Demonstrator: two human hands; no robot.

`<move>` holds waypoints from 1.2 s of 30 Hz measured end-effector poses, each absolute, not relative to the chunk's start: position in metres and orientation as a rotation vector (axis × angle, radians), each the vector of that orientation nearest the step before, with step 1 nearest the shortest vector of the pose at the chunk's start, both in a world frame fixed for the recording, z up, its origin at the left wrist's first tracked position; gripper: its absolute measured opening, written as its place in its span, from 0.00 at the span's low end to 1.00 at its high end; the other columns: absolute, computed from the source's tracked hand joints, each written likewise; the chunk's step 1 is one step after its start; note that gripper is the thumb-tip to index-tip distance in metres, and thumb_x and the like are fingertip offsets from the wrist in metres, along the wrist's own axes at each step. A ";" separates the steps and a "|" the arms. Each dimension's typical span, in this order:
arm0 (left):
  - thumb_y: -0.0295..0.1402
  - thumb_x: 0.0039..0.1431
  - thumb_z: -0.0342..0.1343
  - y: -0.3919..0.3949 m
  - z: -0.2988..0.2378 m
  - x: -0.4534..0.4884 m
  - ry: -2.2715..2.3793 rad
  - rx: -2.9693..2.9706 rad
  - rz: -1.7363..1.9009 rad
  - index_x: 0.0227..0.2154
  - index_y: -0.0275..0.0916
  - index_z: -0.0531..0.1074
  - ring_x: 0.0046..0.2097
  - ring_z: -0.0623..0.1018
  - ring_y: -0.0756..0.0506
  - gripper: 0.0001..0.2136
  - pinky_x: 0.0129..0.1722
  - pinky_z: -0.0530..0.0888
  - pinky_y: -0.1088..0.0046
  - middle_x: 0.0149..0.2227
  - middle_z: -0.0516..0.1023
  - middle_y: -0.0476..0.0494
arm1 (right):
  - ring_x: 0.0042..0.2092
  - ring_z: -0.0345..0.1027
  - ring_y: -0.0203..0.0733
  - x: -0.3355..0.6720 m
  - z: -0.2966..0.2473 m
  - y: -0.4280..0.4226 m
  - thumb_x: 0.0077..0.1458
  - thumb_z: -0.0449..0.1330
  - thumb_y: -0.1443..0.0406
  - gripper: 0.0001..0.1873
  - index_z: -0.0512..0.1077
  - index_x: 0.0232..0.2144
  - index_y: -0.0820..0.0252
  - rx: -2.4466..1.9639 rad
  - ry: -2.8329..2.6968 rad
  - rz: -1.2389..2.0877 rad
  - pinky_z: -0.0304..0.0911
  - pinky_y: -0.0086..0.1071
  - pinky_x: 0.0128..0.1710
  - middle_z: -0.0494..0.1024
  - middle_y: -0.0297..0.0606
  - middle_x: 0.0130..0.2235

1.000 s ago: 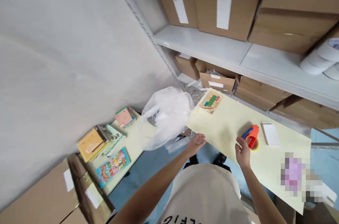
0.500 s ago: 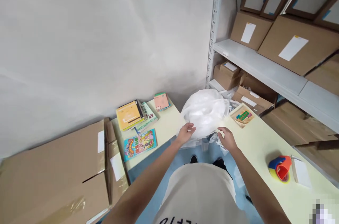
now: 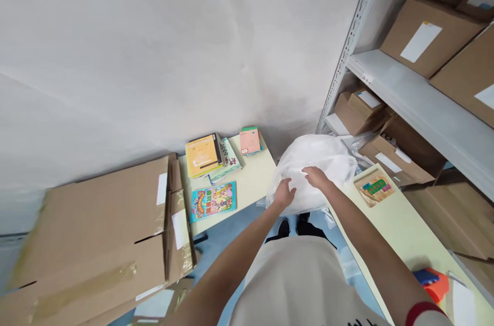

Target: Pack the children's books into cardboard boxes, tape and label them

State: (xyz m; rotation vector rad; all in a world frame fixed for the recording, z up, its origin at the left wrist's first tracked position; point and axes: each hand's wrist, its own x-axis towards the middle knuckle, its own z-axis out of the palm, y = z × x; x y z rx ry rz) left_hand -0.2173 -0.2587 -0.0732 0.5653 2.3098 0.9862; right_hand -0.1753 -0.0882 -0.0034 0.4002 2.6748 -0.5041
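A large, puffy white plastic bag (image 3: pixel 328 156) fills the gap between two pale tabletops. My left hand (image 3: pixel 284 194) is over its near left side, thumb and index finger apart. Above its middle reaches my right hand (image 3: pixel 315 177), fingers extended and parted. Neither hand visibly grips the plastic; whether the fingertips touch it I cannot tell. Left of the bag, a colourful comic-style book (image 3: pixel 213 201) lies flat near a stack of yellow books (image 3: pixel 203 155) and a small pile with a pink cover (image 3: pixel 250 141).
A large cardboard box (image 3: pixel 104 213) stands at the left. On the right table (image 3: pixel 401 223) are a shallow picture tray (image 3: pixel 374 185) and a red-and-blue tape dispenser (image 3: pixel 436 285). Metal shelving (image 3: pixel 420 89) with cartons rises behind it; a pale wall closes off the back.
My right hand has moved left and forward from the bag's right edge to above its middle, closer to my left hand. The view has shifted left.
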 end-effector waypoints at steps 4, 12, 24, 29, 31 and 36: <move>0.25 0.51 0.63 -0.242 -0.087 -0.237 2.340 0.416 0.908 0.56 0.33 0.66 0.55 0.78 0.35 0.28 0.54 0.73 0.57 0.52 0.78 0.29 | 0.54 0.73 0.46 -0.205 -0.020 -0.094 0.57 0.60 0.73 0.22 0.74 0.53 0.56 0.252 2.565 -0.486 0.65 0.33 0.50 0.80 0.43 0.52; 0.25 0.52 0.62 -0.231 -0.080 -0.242 2.256 0.472 1.099 0.49 0.38 0.71 0.50 0.80 0.41 0.20 0.52 0.75 0.63 0.46 0.82 0.39 | 0.48 0.75 0.46 -0.206 -0.006 -0.093 0.65 0.52 0.71 0.12 0.74 0.44 0.61 0.075 2.529 -0.550 0.63 0.33 0.44 0.82 0.45 0.47; 0.30 0.58 0.56 -0.215 0.005 -0.267 2.090 0.920 1.383 0.35 0.38 0.77 0.42 0.80 0.43 0.06 0.47 0.76 0.65 0.38 0.82 0.44 | 0.43 0.77 0.43 -0.171 0.151 -0.070 0.64 0.53 0.64 0.08 0.73 0.41 0.54 0.285 3.201 -0.980 0.66 0.33 0.44 0.82 0.37 0.41; 0.30 0.60 0.54 -0.211 0.055 -0.284 2.062 1.151 1.482 0.35 0.37 0.78 0.44 0.80 0.43 0.08 0.47 0.75 0.67 0.41 0.82 0.41 | 0.43 0.76 0.45 -0.135 0.195 -0.071 0.55 0.61 0.60 0.15 0.71 0.45 0.57 0.508 3.369 -1.164 0.67 0.32 0.37 0.82 0.40 0.42; 0.29 0.59 0.54 -0.211 0.072 -0.290 2.024 1.286 1.470 0.37 0.38 0.79 0.43 0.80 0.43 0.09 0.47 0.75 0.68 0.41 0.83 0.42 | 0.37 0.75 0.43 -0.116 0.199 -0.072 0.51 0.64 0.59 0.14 0.73 0.40 0.58 0.674 3.351 -1.123 0.66 0.32 0.34 0.81 0.37 0.36; 0.33 0.57 0.60 -0.211 0.101 -0.300 1.931 1.458 1.434 0.43 0.38 0.78 0.45 0.80 0.43 0.12 0.48 0.74 0.67 0.43 0.83 0.42 | 0.29 0.69 0.38 -0.062 0.202 -0.076 0.53 0.62 0.54 0.14 0.72 0.31 0.59 1.283 3.347 -1.354 0.65 0.31 0.29 0.77 0.33 0.28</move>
